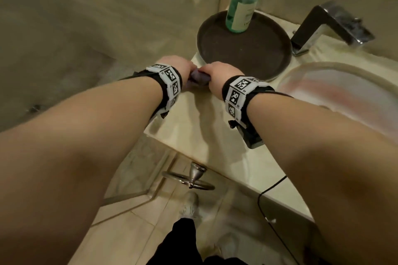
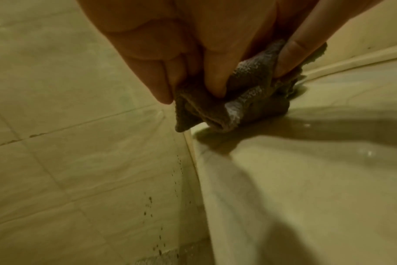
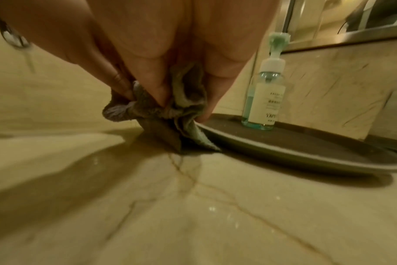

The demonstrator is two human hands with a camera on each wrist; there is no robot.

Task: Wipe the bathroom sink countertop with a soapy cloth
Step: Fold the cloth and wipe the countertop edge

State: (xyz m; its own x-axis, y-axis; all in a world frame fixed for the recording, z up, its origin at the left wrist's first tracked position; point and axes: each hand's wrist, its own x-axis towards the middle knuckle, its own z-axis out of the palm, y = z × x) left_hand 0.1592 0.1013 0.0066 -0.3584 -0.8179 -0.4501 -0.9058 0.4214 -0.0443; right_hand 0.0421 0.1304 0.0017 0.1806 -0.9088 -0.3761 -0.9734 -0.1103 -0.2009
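A small grey-purple cloth point(image 1: 199, 78) is bunched between both hands at the left end of the beige stone countertop point(image 1: 193, 131). My left hand point(image 1: 178, 66) pinches one side of the cloth point(image 2: 238, 100), its fingers point(image 2: 213, 78) curled into the folds. My right hand point(image 1: 221, 73) grips the other side of the cloth point(image 3: 168, 114), its lower corner touching the countertop point(image 3: 193, 206) beside the tray. Most of the cloth is hidden by the hands in the head view.
A dark round tray point(image 1: 243, 49) sits just beyond the hands, carrying a green soap pump bottle point(image 1: 242, 6). A chrome faucet point(image 1: 331, 26) and the sink basin point(image 1: 344, 92) lie to the right. The countertop's left edge drops to tiled floor point(image 2: 68, 161).
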